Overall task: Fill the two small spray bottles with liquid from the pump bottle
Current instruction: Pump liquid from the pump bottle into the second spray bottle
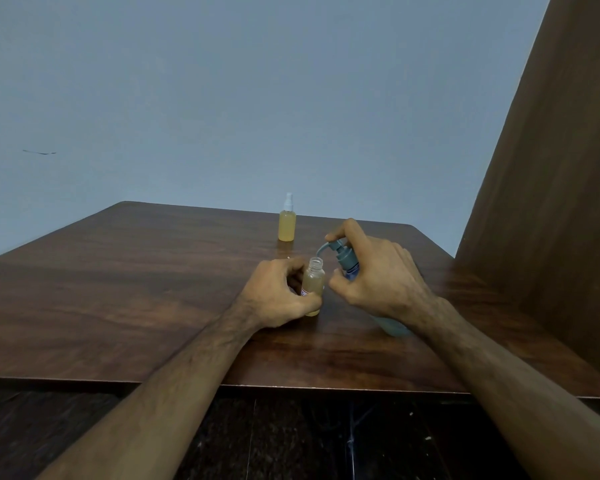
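Note:
My left hand point(281, 294) grips a small uncapped spray bottle point(313, 282) that stands on the table and holds yellowish liquid. My right hand point(378, 278) is wrapped round the blue pump bottle point(347, 263), which tilts toward the small bottle; its index finger rests on the pump head, and the spout hangs just above the open neck. The pump bottle's lower part shows below my wrist. A second small spray bottle point(287, 223), capped with a white sprayer and full of yellow liquid, stands apart near the table's far edge.
The dark wooden table point(136, 289) ends at a near edge above a dark floor. A brown wooden panel point(551, 202) rises along the right side. A blue-grey wall stands behind the table.

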`<state>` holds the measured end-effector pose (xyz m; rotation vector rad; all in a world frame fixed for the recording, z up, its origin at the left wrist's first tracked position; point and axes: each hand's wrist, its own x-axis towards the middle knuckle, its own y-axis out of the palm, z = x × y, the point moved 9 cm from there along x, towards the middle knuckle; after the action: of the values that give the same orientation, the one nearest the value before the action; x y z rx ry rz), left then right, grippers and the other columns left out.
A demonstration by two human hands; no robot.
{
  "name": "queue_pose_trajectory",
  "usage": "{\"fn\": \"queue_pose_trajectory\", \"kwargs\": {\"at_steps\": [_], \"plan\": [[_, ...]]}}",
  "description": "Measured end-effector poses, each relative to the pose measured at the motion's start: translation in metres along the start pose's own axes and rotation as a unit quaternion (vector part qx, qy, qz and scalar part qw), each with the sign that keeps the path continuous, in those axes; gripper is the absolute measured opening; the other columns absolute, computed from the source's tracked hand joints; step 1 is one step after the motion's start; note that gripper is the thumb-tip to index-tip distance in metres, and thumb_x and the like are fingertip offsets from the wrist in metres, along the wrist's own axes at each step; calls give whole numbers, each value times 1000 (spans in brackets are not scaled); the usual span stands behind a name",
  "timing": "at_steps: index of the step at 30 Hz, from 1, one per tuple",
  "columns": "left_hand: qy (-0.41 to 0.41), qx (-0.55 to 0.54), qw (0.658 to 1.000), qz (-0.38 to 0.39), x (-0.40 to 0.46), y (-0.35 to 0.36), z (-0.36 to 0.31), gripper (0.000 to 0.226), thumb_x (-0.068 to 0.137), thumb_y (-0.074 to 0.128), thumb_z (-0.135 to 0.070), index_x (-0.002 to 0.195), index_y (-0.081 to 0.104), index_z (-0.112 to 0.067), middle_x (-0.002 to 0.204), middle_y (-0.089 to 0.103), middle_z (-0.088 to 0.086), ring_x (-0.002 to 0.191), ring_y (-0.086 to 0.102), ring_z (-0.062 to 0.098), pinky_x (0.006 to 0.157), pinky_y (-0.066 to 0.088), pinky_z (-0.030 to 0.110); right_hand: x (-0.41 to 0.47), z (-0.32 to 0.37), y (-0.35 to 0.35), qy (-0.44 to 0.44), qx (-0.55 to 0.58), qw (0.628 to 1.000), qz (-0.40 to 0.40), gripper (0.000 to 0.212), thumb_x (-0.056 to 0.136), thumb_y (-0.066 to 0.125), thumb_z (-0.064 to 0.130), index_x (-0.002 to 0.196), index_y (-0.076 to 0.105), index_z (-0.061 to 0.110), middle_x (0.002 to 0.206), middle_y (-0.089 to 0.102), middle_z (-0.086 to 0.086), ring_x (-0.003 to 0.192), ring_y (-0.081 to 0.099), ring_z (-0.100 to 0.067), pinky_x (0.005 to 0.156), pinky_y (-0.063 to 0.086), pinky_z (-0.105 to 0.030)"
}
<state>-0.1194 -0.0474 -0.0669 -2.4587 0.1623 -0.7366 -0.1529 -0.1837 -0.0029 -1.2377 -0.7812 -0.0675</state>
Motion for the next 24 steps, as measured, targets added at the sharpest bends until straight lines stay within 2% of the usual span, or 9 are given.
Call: {"fn": "queue_pose_trajectory", "kwargs": {"at_steps": [6,12,16,21,24], "plan": [[-4,-1,1000,1,0,0,0,16,70,76,-25,85,71,-26,78,73,-7,71,68,6,64,54,22,0,2,2,-3,1,1000,5,40,81,65,32,107,36,40,82,66,9,67,61,-23,67,54,-38],[-2,-5,1000,-1,-1,0,-1,19,68,73,-26,86,72,-25,80,75,-5,74,70,12,70,59,34,-1,0,0,-2,7,1000,-4,43,80,64,35,114,38,41,81,67,5,65,61,-23,63,53,-36],[-3,-4,1000,-3,-1,-1,-1,16,68,73,-25,83,71,-25,76,73,-6,71,69,12,68,58,37,-1,2,1,-6,6,1000,-1,40,80,65,32,107,36,41,81,67,8,64,58,-22,64,52,-36],[-6,-7,1000,0,-2,-1,-1,18,69,75,-24,86,72,-28,79,74,-7,73,70,9,67,58,28,-1,-1,0,2,6,1000,-3,41,81,64,34,112,38,40,82,67,5,65,61,-23,63,54,-37],[-6,-5,1000,4,-1,0,-1,18,69,75,-26,87,72,-28,80,75,-7,74,70,9,67,58,28,-2,-1,-1,2,6,1000,-1,42,81,64,35,115,39,40,85,68,6,66,62,-23,64,54,-37]]}}
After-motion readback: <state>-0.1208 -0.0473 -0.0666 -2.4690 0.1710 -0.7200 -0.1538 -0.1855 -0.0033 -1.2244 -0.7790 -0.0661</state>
